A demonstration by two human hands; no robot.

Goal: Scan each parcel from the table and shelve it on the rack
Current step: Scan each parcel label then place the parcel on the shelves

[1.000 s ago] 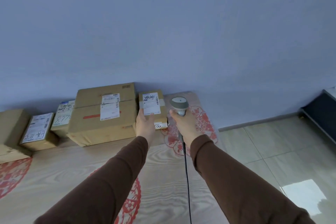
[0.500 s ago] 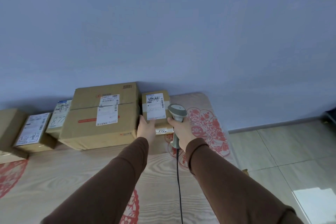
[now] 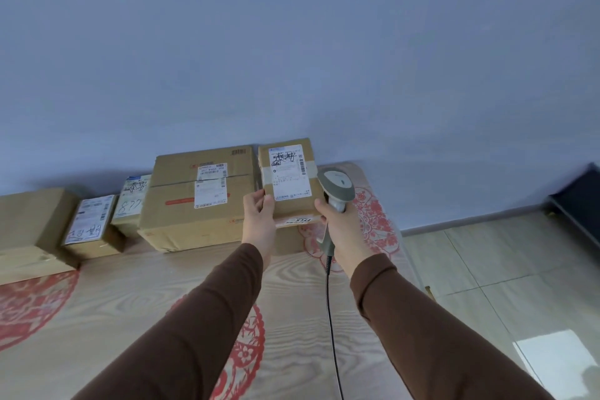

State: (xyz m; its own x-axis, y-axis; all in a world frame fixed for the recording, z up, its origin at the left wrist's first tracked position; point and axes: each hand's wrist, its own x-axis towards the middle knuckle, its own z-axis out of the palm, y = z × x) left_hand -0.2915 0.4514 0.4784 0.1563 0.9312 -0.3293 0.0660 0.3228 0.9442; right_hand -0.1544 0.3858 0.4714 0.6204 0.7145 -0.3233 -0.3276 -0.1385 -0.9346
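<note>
A: What does the left hand point(image 3: 261, 221) hold?
B: It grips the near left corner of a small parcel point(image 3: 287, 182), thumb on top. The parcel is near the far right corner of the table point(image 3: 130, 295), just beside a big box point(image 3: 194, 201).
A: And the right hand point(image 3: 344, 230)?
B: Its fingers are closed around the handle of the scanner point(image 3: 336, 187), just right of the parcel. The cable point(image 3: 331, 318) hangs down.

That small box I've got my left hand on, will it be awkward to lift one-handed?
Probably not. The small box looks stiff, with square cardboard edges, and the left hand spans its side. The taped surface might be slightly slick. Its weight can't be judged.
</note>
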